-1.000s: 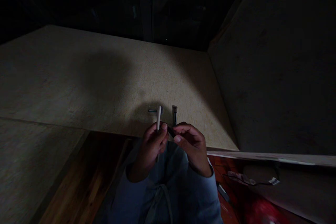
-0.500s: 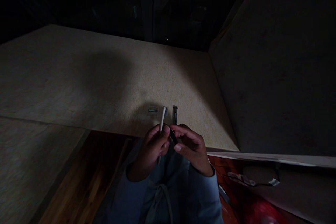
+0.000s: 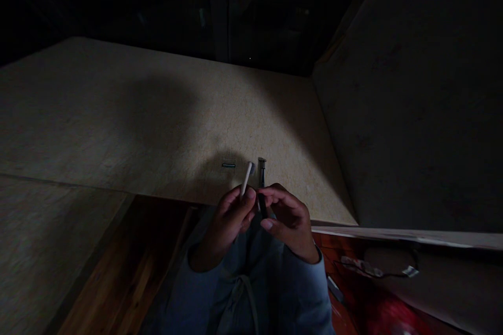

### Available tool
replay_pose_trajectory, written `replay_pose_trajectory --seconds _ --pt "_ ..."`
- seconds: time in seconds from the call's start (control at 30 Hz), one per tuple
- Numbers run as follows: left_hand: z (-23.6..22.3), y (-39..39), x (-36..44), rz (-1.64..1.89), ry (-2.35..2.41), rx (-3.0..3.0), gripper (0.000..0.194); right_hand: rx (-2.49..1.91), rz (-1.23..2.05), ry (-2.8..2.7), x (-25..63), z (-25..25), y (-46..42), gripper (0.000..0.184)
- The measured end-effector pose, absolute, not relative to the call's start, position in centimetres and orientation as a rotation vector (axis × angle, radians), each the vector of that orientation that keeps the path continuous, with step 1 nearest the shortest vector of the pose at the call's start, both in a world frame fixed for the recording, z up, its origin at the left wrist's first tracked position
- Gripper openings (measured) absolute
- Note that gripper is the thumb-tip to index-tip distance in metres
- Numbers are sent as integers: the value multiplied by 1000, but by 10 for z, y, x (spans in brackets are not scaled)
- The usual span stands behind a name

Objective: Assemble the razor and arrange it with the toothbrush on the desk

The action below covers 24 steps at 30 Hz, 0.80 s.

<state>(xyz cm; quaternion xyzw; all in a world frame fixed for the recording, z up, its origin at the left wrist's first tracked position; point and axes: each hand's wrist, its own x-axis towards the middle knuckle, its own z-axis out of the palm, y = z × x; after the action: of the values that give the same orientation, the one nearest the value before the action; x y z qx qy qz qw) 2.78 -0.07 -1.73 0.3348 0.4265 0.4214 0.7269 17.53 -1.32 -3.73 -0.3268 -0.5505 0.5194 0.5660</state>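
My left hand (image 3: 230, 217) is closed around a white toothbrush (image 3: 245, 180), its bristled head up and tilted to the right. Between both hands is a small dark oblong object (image 3: 262, 206), standing nearly upright; its kind is too dark to make out. My right hand (image 3: 287, 217) grips it between thumb and fingers, and my left fingertips are close beside it. Just beyond my right fingers a razor (image 3: 262, 167) lies on the table, head away from me. To the left of the toothbrush head is a small dark razor cartridge (image 3: 228, 166), also on the table.
The pale patterned table (image 3: 220, 104) runs to a dark window (image 3: 267, 31) at the back. A wall panel (image 3: 412, 89) borders it on the right. Below on the right are a cable (image 3: 393, 274) and something red (image 3: 393, 314). A wooden surface (image 3: 121, 277) is at lower left.
The toothbrush has tilted to the right, its bristles coming into view. The dark oblong object has turned from slanted to nearly upright. The razor and cartridge have stayed in place.
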Motion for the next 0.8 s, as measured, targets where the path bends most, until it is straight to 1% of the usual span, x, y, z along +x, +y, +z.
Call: replay_pose_trajectory --seconds 0.23,0.4,0.53,0.67,0.8 --pt "-22 3 22 934 893 801 52 -773 1213 -1174 176 -39 -16 43" --pt "-28 6 22 974 849 808 45 -788 1212 -1076 176 -39 -17 45" --pt "-27 5 24 976 947 805 39 -827 1152 -1039 176 -38 -16 45" --pt "-29 6 26 988 1096 789 42 -851 1135 -1033 178 -39 -15 43" --pt "-42 9 24 1050 1218 891 45 -845 1141 -1053 179 -40 -15 43"
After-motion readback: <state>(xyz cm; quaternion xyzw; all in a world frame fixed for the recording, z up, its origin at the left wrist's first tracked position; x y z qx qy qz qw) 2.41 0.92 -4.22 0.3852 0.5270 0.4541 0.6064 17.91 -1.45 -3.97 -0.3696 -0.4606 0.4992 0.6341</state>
